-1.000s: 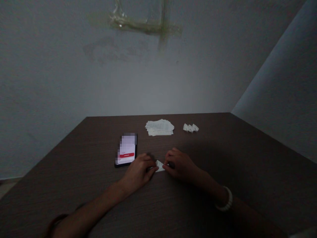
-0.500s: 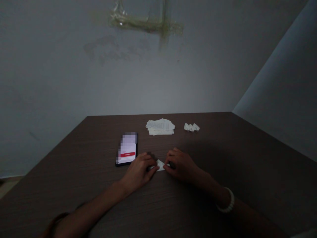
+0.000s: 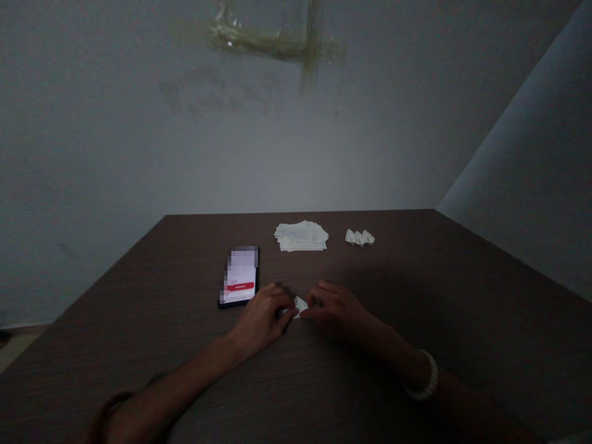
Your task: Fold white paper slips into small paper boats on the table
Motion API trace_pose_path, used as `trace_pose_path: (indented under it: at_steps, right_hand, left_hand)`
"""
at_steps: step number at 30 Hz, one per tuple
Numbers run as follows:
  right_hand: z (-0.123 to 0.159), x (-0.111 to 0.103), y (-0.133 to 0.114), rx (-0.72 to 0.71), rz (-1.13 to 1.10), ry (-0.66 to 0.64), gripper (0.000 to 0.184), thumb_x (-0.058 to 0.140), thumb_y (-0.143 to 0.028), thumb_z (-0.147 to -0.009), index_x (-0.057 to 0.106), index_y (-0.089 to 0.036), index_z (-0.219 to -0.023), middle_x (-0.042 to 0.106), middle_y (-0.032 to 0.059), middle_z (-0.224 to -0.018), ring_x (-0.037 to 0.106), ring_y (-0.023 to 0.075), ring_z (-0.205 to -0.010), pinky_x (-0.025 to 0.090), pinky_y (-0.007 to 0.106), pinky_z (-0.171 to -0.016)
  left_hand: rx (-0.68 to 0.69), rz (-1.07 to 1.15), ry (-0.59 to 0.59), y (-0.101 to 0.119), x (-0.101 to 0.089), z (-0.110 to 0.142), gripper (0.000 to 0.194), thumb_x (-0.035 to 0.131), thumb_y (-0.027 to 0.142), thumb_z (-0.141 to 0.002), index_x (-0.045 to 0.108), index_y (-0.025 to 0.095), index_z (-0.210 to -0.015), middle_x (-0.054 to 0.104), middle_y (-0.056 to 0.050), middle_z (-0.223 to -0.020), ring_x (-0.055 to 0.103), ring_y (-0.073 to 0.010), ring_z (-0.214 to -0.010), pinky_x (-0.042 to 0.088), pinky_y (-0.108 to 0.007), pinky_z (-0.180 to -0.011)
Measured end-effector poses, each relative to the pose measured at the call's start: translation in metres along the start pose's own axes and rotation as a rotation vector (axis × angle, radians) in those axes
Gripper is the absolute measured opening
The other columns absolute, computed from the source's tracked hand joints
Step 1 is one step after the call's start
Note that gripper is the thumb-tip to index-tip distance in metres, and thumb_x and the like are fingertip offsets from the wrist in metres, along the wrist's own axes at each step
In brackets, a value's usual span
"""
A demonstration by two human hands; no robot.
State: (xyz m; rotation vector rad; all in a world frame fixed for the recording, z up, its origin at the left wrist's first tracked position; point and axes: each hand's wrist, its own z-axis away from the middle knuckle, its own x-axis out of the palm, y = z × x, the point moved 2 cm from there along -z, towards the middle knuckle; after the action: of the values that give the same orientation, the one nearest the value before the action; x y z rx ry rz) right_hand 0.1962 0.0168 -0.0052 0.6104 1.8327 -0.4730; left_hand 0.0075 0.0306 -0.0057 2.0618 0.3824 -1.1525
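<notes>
A small folded piece of white paper (image 3: 300, 305) with faint print lies low over the table between my two hands. My left hand (image 3: 267, 311) pinches its left side between thumb and fingers. At its right side, my right hand (image 3: 337, 308) is closed, with the thumb pressed on the paper's edge. The fingers cover much of the paper, so its full shape is hidden. A phone (image 3: 239, 277) with a lit screen lies just beyond my left hand.
A stack of printed paper sheets (image 3: 303, 236) lies toward the back of the brown table (image 3: 185, 259). Right of it sit several small folded white paper pieces (image 3: 359, 237) in a row. A grey wall (image 3: 296, 154) rises behind the table.
My right thumb has moved slightly left over the paper, covering more of its right corner. The left hand keeps its grip. The whole view has shifted a little.
</notes>
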Motion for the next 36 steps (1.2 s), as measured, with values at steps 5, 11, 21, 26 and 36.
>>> trace_pose_path:
  at_steps: [5,11,21,26,36]
  right_hand:
    - [0.002,0.000,0.000,-0.079,0.009,0.017,0.020,0.050,-0.019,-0.093,0.066,-0.028,-0.099,0.058,0.0030,-0.096,0.044,0.0186,-0.084,0.033,0.032,-0.070]
    - [-0.002,-0.004,-0.004,-0.004,-0.042,-0.030,0.020,0.053,-0.016,-0.089,0.069,-0.026,-0.094,0.056,0.0048,-0.092,0.044,0.0189,-0.083,0.032,0.031,-0.067]
    - [0.011,-0.023,0.013,0.071,-0.117,-0.061,0.017,0.057,-0.009,-0.077,0.068,-0.020,-0.070,0.056,0.0041,-0.080,0.046,0.0173,-0.078,0.035,0.029,-0.066]
    - [0.012,-0.025,0.018,0.050,-0.104,-0.059,0.017,0.056,-0.007,-0.073,0.065,-0.020,-0.065,0.056,0.0031,-0.076,0.047,0.0174,-0.077,0.035,0.029,-0.066]
    - [0.010,-0.020,-0.001,-0.044,-0.164,-0.069,0.029,0.054,-0.014,-0.077,0.066,-0.023,-0.101,0.062,0.0053,-0.100,0.051,0.0202,-0.087,0.041,0.034,-0.077]
  left_hand:
    - [0.007,-0.007,0.007,-0.004,0.003,0.001,0.007,0.061,0.017,-0.085,0.066,0.016,-0.080,0.062,-0.004,-0.079,0.055,-0.0203,-0.081,0.045,-0.034,-0.073]
    - [0.001,-0.030,-0.003,-0.002,0.001,0.001,0.007,0.061,0.018,-0.085,0.066,0.017,-0.081,0.062,-0.004,-0.079,0.055,-0.0207,-0.081,0.045,-0.034,-0.073]
    - [0.009,-0.049,0.015,-0.004,0.005,0.001,0.008,0.060,0.021,-0.087,0.065,0.017,-0.082,0.063,-0.004,-0.081,0.056,-0.0207,-0.082,0.046,-0.035,-0.075]
    - [-0.006,-0.050,0.005,-0.006,0.005,0.003,0.008,0.059,0.021,-0.087,0.065,0.017,-0.084,0.063,-0.005,-0.083,0.056,-0.0215,-0.084,0.046,-0.036,-0.077]
    - [0.020,-0.041,0.034,-0.005,0.004,0.004,0.008,0.058,0.019,-0.087,0.064,0.017,-0.083,0.061,-0.004,-0.082,0.055,-0.0208,-0.083,0.045,-0.034,-0.074]
